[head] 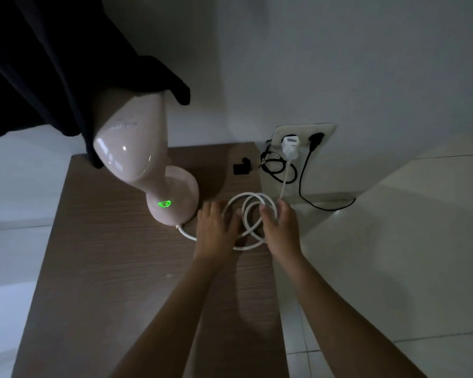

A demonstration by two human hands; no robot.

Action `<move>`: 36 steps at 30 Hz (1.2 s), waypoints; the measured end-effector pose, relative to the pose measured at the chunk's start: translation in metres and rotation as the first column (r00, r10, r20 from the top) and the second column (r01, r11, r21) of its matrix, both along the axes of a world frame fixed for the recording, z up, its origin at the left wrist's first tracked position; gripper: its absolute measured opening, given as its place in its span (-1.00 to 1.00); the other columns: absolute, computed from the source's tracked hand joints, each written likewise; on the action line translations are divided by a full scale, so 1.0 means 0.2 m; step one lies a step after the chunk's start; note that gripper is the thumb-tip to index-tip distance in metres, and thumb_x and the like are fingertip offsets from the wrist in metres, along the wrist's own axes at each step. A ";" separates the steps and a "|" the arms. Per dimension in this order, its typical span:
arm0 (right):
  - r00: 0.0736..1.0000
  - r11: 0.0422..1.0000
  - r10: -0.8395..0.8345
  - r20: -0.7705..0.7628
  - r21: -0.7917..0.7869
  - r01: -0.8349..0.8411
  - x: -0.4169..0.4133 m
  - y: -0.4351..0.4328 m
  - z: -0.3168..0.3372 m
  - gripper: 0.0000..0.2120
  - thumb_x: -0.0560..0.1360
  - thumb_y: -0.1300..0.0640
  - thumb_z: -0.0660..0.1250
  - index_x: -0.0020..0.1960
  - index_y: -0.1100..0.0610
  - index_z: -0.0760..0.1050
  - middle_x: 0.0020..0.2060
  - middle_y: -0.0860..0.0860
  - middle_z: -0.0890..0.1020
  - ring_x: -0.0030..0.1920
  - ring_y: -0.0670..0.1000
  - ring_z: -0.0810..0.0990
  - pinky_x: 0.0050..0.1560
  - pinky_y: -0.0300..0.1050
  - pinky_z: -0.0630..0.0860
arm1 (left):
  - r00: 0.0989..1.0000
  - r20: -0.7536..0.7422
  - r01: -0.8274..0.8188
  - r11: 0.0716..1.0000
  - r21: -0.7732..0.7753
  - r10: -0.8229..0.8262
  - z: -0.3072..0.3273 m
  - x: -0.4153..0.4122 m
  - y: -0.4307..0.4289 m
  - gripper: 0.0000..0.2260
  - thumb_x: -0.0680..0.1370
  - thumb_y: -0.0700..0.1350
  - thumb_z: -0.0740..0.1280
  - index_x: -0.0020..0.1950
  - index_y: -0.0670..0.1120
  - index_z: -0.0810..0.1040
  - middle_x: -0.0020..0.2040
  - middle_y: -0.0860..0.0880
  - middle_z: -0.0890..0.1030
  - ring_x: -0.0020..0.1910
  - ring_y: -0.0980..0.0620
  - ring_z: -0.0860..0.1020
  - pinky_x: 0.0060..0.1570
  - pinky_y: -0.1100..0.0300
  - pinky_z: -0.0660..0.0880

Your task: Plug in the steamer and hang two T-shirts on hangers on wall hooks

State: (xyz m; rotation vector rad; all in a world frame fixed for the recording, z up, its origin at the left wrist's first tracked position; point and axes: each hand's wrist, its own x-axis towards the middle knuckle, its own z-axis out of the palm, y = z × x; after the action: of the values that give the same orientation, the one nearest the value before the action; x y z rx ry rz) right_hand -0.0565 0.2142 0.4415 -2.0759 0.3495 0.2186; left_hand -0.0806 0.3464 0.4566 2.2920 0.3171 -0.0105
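Observation:
A pale pink steamer [148,170] stands upright on the brown wooden table [99,268], with a green light glowing on its base. Its white cord [250,203] lies in loose coils on the table's right side. The cord's white plug [290,147] sits in the wall socket plate [303,132]. My left hand [216,227] rests flat on the table over the left of the coil. My right hand [280,227] holds the coil's right side, fingers curled round the cord. A black garment [52,64] hangs at the upper left, over the steamer's head.
A black plug [316,137] with a black cable [309,192] fills the socket's other outlet. A second black cable [276,167] hangs coiled by the socket. A small black object [242,167] lies at the table's far right corner. White wall and pale tiled floor [393,268] lie to the right.

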 end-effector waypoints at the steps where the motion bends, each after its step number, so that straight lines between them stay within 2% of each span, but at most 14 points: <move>1: 0.999 0.999 0.025 -0.027 -0.026 -0.026 0.04 -0.01 -0.02 -0.49 0.50 -0.22 0.15 0.26 0.12 0.39 0.13 0.10 0.52 0.15 0.10 0.51 0.07 -0.01 0.49 | 0.998 -0.058 -0.011 0.999 -0.042 0.008 -0.01 0.05 -0.02 -0.67 0.54 -0.02 0.29 0.18 -0.22 0.44 0.12 -0.19 0.45 0.14 -0.12 0.38 0.16 0.04 0.32; 4: 0.991 0.988 0.048 -0.124 -0.143 -0.066 0.10 -0.04 -0.03 -0.51 0.55 -0.16 0.10 0.31 0.15 0.35 0.20 0.17 0.48 0.24 0.19 0.41 0.18 0.02 0.37 | 0.991 -0.137 -0.015 0.999 -0.046 0.008 -0.04 0.13 -0.02 -0.63 0.53 -0.02 0.31 0.24 -0.21 0.43 0.17 -0.20 0.44 0.20 -0.13 0.36 0.21 0.04 0.31; 6: 0.972 0.998 0.068 -0.226 0.018 -0.066 0.14 -0.08 -0.02 -0.54 0.57 -0.15 0.08 0.28 0.16 0.36 0.13 0.14 0.52 0.10 0.14 0.49 -0.01 -0.10 0.46 | 0.985 -0.172 -0.004 0.998 -0.064 -0.007 -0.06 0.15 -0.01 -0.66 0.54 0.01 0.30 0.19 -0.20 0.47 0.14 -0.18 0.46 0.16 -0.12 0.39 0.17 0.04 0.35; 7: 0.960 0.993 0.096 -0.261 0.096 -0.073 0.15 -0.09 -0.01 -0.57 0.58 -0.13 0.08 0.22 0.18 0.39 0.01 0.09 0.54 -0.03 0.08 0.52 -0.18 -0.18 0.44 | 0.984 -0.180 0.001 0.996 -0.085 -0.017 -0.06 0.16 -0.01 -0.68 0.54 0.02 0.29 0.15 -0.19 0.48 0.11 -0.17 0.48 0.14 -0.12 0.41 0.14 0.05 0.36; 9: 0.957 0.988 0.135 -0.255 0.111 -0.110 0.16 -0.09 0.01 -0.65 0.59 -0.09 0.09 0.01 0.18 0.46 -0.24 0.02 0.51 -0.24 0.00 0.49 -0.37 -0.27 0.33 | 0.982 -0.182 0.029 0.994 -0.104 -0.048 -0.06 0.16 -0.01 -0.71 0.54 0.04 0.27 0.06 -0.18 0.51 0.03 -0.12 0.50 0.07 -0.08 0.43 0.03 0.11 0.34; 11: 0.971 0.988 0.120 -0.209 0.120 -0.096 0.16 -0.09 0.03 -0.64 0.59 -0.07 0.11 -0.20 0.18 0.43 -0.39 0.00 0.44 -0.36 -0.04 0.43 -0.42 -0.29 0.31 | 0.976 -0.186 0.102 0.993 -0.054 -0.110 -0.06 0.16 -0.02 -0.72 0.54 0.04 0.27 0.01 -0.18 0.51 -0.05 -0.09 0.49 -0.02 -0.03 0.42 -0.11 0.19 0.23; 13: 0.980 0.985 0.107 -0.168 0.151 -0.081 0.16 -0.08 0.05 -0.62 0.57 -0.06 0.15 -0.30 0.18 0.37 -0.43 0.01 0.41 -0.39 -0.05 0.41 -0.40 -0.28 0.31 | 0.974 -0.169 0.145 0.988 -0.046 -0.151 -0.06 0.15 -0.01 -0.78 0.54 -0.04 0.30 0.01 -0.19 0.49 -0.06 -0.11 0.50 -0.05 -0.02 0.43 -0.15 0.21 0.21; 16: 0.975 0.977 0.131 -0.179 0.191 -0.096 0.17 -0.06 0.09 -0.74 0.55 -0.03 0.21 -0.12 0.16 0.47 -0.27 0.02 0.52 -0.24 -0.03 0.50 -0.28 -0.24 0.38 | 0.971 -0.180 0.132 0.982 -0.134 -0.155 -0.05 0.16 0.02 -0.84 0.54 -0.12 0.30 0.03 -0.19 0.44 -0.08 -0.09 0.52 -0.09 -0.02 0.49 -0.18 0.22 0.33; 19: 0.973 0.963 0.177 -0.147 0.229 -0.141 0.16 -0.05 0.13 -0.80 0.57 -0.01 0.19 -0.09 0.10 0.46 -0.25 0.03 0.51 -0.21 -0.01 0.49 -0.24 -0.21 0.38 | 0.971 -0.200 0.071 0.960 -0.270 -0.128 -0.01 0.18 0.04 -0.96 0.57 -0.16 0.26 -0.03 -0.10 0.41 -0.20 0.00 0.56 -0.25 0.10 0.53 -0.32 0.36 0.41; 23: 0.966 0.928 0.238 -0.097 0.315 -0.197 0.14 -0.04 0.17 -0.82 0.58 -0.02 0.15 -0.09 0.01 0.48 -0.21 0.08 0.52 -0.19 -0.01 0.50 -0.17 -0.18 0.40 | 0.943 -0.330 -0.145 0.840 -0.523 -0.043 0.06 0.21 0.09 -0.87 0.59 -0.27 0.17 -0.13 -0.10 0.42 -0.28 -0.07 0.59 -0.25 -0.02 0.57 -0.21 0.15 0.50; 27: 0.950 0.905 0.308 -0.052 0.323 -0.276 0.13 -0.04 0.19 -0.85 0.56 -0.02 0.18 0.02 -0.02 0.48 -0.19 -0.06 0.57 -0.19 -0.18 0.56 -0.20 -0.44 0.44 | 0.912 -0.407 -0.294 0.767 -0.571 0.047 0.12 0.25 0.11 -0.87 0.55 -0.31 0.19 -0.17 -0.16 0.44 -0.35 -0.10 0.56 -0.34 -0.03 0.53 -0.37 0.20 0.47; 30: 0.959 0.906 0.282 -0.030 0.339 -0.255 0.15 -0.01 0.20 -0.94 0.56 0.08 0.21 -0.01 -0.06 0.45 -0.17 -0.08 0.58 -0.19 -0.19 0.62 -0.17 -0.31 0.52 | 0.890 -0.452 -0.354 0.719 -0.598 0.063 0.15 0.29 0.12 -0.86 0.52 -0.30 0.23 -0.22 -0.16 0.46 -0.41 -0.07 0.55 -0.42 0.00 0.52 -0.41 0.23 0.46; 34: 0.978 0.924 0.207 -0.029 0.336 -0.185 0.20 0.01 0.19 -0.87 0.56 0.14 0.23 -0.10 -0.08 0.44 -0.23 0.00 0.57 -0.22 0.05 0.62 -0.13 -0.03 0.55 | 0.899 -0.435 -0.352 0.653 -0.671 0.038 0.16 0.33 0.14 -0.86 0.48 -0.30 0.26 -0.28 -0.17 0.49 -0.48 -0.07 0.52 -0.50 0.02 0.49 -0.36 0.16 0.43; 36: 0.986 0.919 0.161 -0.038 0.371 -0.136 0.23 0.00 0.17 -0.88 0.55 0.15 0.24 -0.09 -0.05 0.45 -0.23 0.00 0.57 -0.20 0.07 0.59 -0.16 -0.07 0.53 | 0.918 -0.397 -0.320 0.617 -0.719 0.013 0.15 0.34 0.14 -0.89 0.50 -0.24 0.28 -0.23 -0.16 0.51 -0.41 -0.09 0.53 -0.42 0.00 0.50 -0.32 0.16 0.45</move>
State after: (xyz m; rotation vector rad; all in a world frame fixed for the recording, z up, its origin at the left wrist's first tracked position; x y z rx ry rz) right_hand -0.0112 0.2150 0.4760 -1.7260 0.1738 0.4149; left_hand -0.0121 0.3739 0.4874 1.3591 0.5895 -0.4025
